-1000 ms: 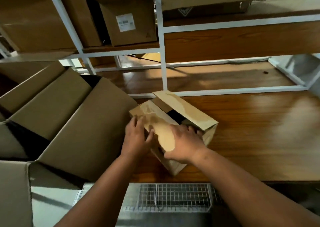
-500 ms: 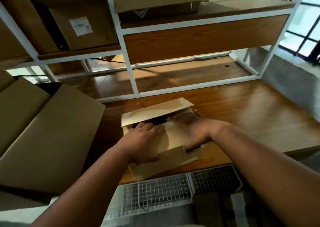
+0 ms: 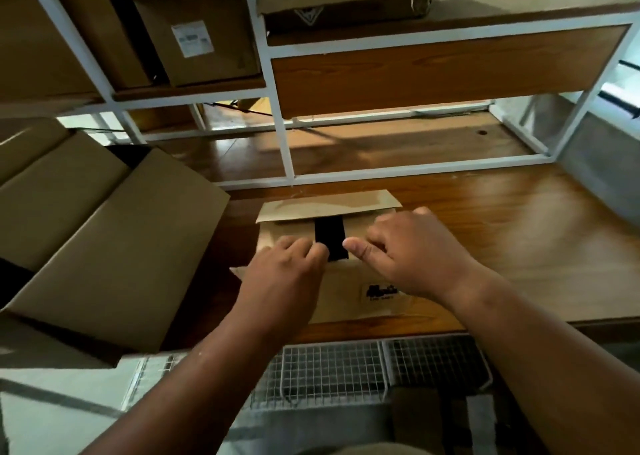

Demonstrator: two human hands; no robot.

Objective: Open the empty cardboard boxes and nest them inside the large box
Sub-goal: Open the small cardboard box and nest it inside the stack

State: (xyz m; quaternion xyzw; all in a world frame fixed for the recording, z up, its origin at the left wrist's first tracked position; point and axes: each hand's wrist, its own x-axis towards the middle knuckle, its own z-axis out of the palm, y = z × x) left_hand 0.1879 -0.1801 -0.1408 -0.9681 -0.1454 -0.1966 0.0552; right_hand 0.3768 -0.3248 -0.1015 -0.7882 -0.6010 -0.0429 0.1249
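Observation:
A small cardboard box [image 3: 349, 291] stands near the front edge of the wooden table, its far flap [image 3: 329, 208] folded back and a dark gap showing between its two inner flaps. My left hand [image 3: 287, 274] presses on the left inner flap, fingers curled at the gap's edge. On the right inner flap rests my right hand [image 3: 412, 253], thumb pointing at the gap. The large open cardboard box [image 3: 114, 246] lies to the left, its long flaps spread toward the small box.
A white metal shelf frame [image 3: 287, 149] stands behind the small box with wooden boards. More cardboard boxes [image 3: 201, 38] sit on the upper shelf. A wire mesh basket [image 3: 332, 375] hangs below the table's front edge. Bare wooden table [image 3: 502, 232] extends to the right.
The small box has turned square to me. Both hands have moved onto its inner flaps, and a dark gap now shows between them. The view has shifted right.

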